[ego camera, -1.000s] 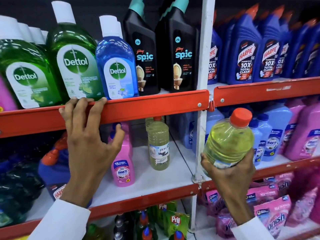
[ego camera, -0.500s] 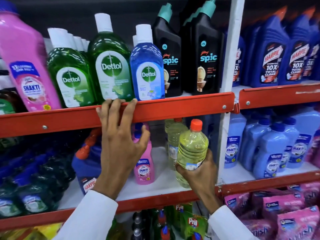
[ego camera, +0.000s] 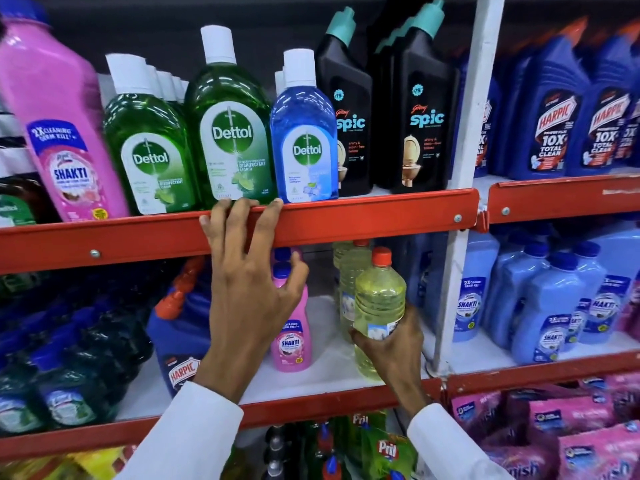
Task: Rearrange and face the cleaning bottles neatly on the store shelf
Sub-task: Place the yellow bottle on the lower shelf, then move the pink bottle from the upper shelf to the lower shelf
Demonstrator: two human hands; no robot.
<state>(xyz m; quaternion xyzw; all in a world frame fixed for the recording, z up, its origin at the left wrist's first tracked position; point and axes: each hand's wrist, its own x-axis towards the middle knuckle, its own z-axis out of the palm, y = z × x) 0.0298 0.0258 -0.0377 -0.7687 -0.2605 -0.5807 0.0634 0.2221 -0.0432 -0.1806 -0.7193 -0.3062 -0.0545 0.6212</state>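
Observation:
My right hand point(ego camera: 391, 348) grips the lower body of a yellow bottle point(ego camera: 379, 299) with a red cap, holding it upright on the white middle shelf point(ego camera: 329, 372), just in front of two more yellow bottles point(ego camera: 346, 289). My left hand point(ego camera: 247, 289) rests with its fingertips hooked over the red rail point(ego camera: 363, 216) of the upper shelf, holding nothing else. A small pink Shakti bottle point(ego camera: 292, 337) stands behind that hand. Above the rail stand green Dettol bottles point(ego camera: 232, 133), a blue Dettol bottle point(ego camera: 304, 147) and black Spic bottles point(ego camera: 422, 116).
A white upright post point(ego camera: 460, 168) divides the shelving. To its right stand blue Harpic bottles point(ego camera: 554, 126) above and pale blue Shakti bottles point(ego camera: 540, 306) below. A big pink Shakti bottle point(ego camera: 65, 133) stands upper left. A blue Harpic jug point(ego camera: 180, 341) and dark bottles fill the lower left.
My right hand has carried the yellow bottle from the right bay leftward past the post and set it down onto the middle shelf. The left hand stays on the rail.

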